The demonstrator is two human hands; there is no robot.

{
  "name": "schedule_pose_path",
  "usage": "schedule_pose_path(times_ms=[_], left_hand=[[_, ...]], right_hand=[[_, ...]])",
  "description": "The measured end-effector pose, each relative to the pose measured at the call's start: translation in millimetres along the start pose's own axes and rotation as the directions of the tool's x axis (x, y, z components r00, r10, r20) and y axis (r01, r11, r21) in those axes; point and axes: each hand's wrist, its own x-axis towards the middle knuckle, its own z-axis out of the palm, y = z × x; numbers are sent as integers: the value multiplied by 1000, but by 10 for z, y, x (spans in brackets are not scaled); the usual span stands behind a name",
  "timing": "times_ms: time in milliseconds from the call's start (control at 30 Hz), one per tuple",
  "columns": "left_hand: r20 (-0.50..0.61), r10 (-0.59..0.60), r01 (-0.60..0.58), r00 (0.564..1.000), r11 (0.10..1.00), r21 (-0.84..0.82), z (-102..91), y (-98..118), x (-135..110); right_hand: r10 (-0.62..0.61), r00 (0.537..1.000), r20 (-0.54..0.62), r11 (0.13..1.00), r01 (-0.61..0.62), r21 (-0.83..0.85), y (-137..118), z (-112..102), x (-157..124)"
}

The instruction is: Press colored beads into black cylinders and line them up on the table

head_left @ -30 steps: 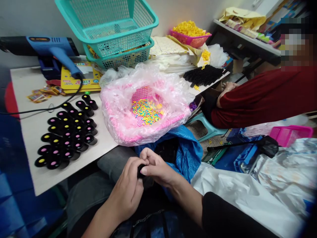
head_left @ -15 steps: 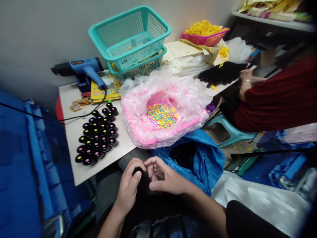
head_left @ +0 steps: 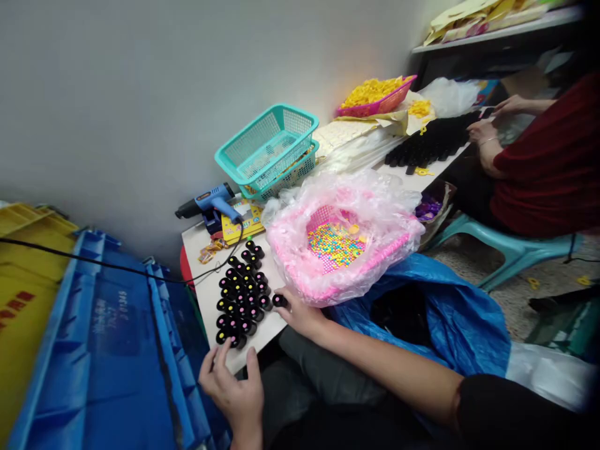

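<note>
A blue crate (head_left: 107, 350) flanks the white counter (head_left: 205, 300). By its front edge cluster black caps (head_left: 241, 300) with pink or yellow centres. The right hand (head_left: 302, 315) pinches a black cap (head_left: 280, 300) beside them; the left hand (head_left: 234, 390), fingers spread, touches the front corner.

I read this as a small assembly workshop. Rows of black caps (head_left: 241, 294) cover a low table (head_left: 206, 294), beside a basket of coloured beads (head_left: 335, 244), a heat gun (head_left: 210, 203) and blue crates (head_left: 107, 350). A co-worker (head_left: 548, 162) handles black parts (head_left: 431, 147).
</note>
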Motion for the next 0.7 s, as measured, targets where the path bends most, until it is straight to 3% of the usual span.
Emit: schedule_pose_path(times_ms=[67, 133, 233, 300, 400, 467, 533, 567, 600, 633, 667, 700], left_hand=[[-41, 67, -60, 997, 988, 139, -1, -207, 134], [36, 63, -68, 997, 984, 167, 50, -351, 272], [108, 35, -53, 994, 984, 167, 153, -410, 453], [142, 22, -48, 990, 983, 179, 180, -377, 530], [141, 1, -28, 990, 981, 190, 109, -308, 507], [63, 35, -46, 997, 983, 175, 20, -251, 369], [13, 174, -175, 985, 981, 79, -21, -131, 149], [94, 245, -244, 965, 969, -19, 4, -30, 23], [242, 309, -281, 920, 949, -142, 73, 104, -104], [465, 358, -261, 810, 929, -261, 189, 270, -224], [690, 376, -189, 618, 924, -333, 354, 460, -329], [760, 385, -149, 523, 920, -363, 561, 664, -414]], right_hand=[[34, 998, -51, 999, -35, -14, 155, 127, 148], [36, 997, -74, 999, -36, -4, 240, 238, 281], [16, 998, -68, 1000, -16, 13, 223, 321, 369], [15, 998, -57, 1000, -16, -4, 176, 275, 271], [-69, 998, -5, 994, 68, -86, 197, -13, -173], [-151, 989, -1, 971, 148, -188, 311, -368, -601], [-114, 986, -121, 930, 63, -361, 488, -831, -1032], [-36, 969, -244, 884, -83, -461, 590, -1085, -1218], [63, 916, -395, 799, -284, -531, 697, -1340, -1372], [162, 823, -544, 676, -495, -547, 806, -1583, -1491], [247, 703, -667, 541, -671, -507, 914, -1803, -1575], [323, 576, -751, 440, -794, -420, 1019, -1990, -1629]])
